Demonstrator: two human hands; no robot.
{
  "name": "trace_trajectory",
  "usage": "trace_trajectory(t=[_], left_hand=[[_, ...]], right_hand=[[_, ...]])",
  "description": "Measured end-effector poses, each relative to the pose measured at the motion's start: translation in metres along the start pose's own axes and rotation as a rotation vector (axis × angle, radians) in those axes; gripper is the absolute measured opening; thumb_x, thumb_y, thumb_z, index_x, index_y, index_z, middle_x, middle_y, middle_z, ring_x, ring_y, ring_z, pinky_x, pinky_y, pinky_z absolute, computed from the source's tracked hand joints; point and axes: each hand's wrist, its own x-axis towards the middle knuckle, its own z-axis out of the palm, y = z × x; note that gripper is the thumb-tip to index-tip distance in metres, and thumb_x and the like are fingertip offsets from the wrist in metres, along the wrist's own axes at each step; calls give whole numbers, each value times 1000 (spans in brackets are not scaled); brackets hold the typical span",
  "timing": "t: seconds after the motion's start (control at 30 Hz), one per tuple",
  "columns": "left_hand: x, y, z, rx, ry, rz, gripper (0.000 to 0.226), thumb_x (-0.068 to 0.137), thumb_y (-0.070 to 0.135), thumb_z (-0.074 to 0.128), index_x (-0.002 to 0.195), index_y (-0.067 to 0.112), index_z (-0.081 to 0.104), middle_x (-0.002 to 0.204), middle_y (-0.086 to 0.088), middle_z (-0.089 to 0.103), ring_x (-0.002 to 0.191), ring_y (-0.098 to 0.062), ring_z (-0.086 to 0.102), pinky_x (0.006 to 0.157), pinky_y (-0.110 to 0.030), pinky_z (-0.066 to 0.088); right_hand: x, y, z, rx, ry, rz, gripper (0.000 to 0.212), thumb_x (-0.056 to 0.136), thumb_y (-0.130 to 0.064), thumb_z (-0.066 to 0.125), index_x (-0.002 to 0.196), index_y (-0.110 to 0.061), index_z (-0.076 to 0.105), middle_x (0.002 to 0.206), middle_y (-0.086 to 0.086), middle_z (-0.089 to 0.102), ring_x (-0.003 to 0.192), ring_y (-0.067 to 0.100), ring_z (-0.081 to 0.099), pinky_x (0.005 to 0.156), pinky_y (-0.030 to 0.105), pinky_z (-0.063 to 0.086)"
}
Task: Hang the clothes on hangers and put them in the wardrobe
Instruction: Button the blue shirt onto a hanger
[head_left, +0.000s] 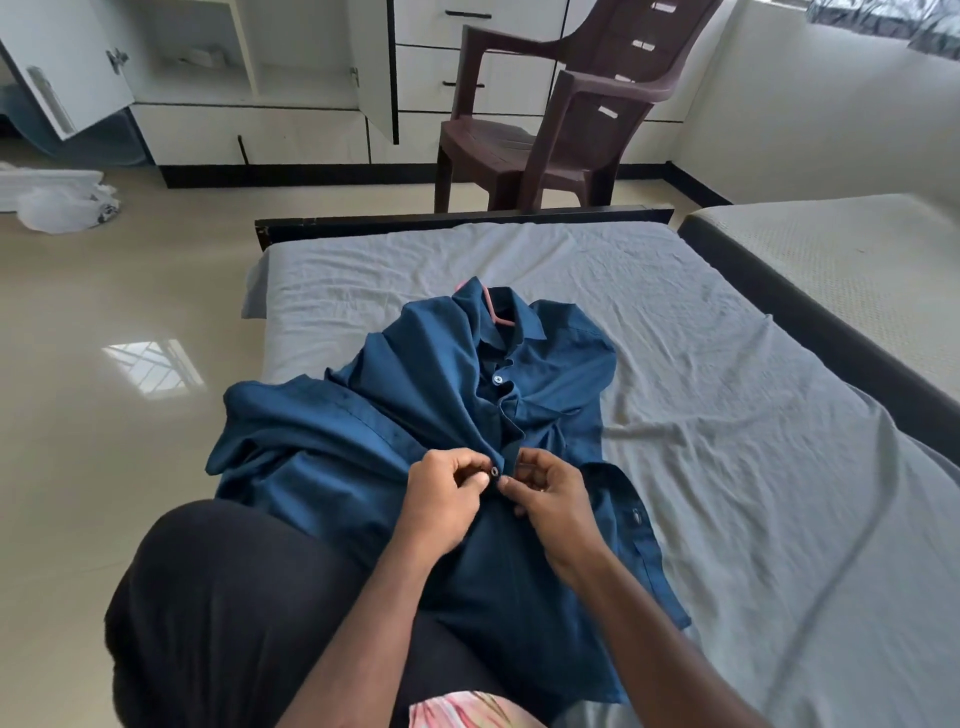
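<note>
On the grey bed sheet lies the dark blue shirt over a pink hanger, while the left hand pinches its button and the right hand pinches the placket.

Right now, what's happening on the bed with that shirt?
A person is buttoning a dark blue shirt laid flat on the bed. The left hand pinches the placket at a button while the right hand grips the opposite edge. A pink hanger already sits inside the collar. The wardrobe behind stands open; the shirt isn't hung there yet.
</note>
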Motion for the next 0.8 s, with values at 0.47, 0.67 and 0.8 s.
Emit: trace_trajectory(t=[0.47,0.67,0.8], left_hand=[[-2,6,9,219,353,70,20,88,23,70,75,30,56,75,13,64,78,-15,64,82,-46,54],[-4,3,19,160,154,123,14,91,29,68,77,31,66,69,19,65,74,-5,65,86,-46,53],[-3,2,17,169,125,118,14,93,30,66,78,31,67,68,19,65,74,-6,65,88,-47,53]], right_hand=[[-17,-2,15,-72,267,-173,8,87,-7,71,85,-11,64,70,-9,57,65,6,51,63,29,50],[-16,-1,20,-38,309,-175,12,86,-4,73,84,-11,65,68,-12,59,64,4,53,63,26,48],[-18,-1,20,-38,309,-177,11,86,-6,74,85,-13,66,70,-9,62,66,5,56,65,27,52]])
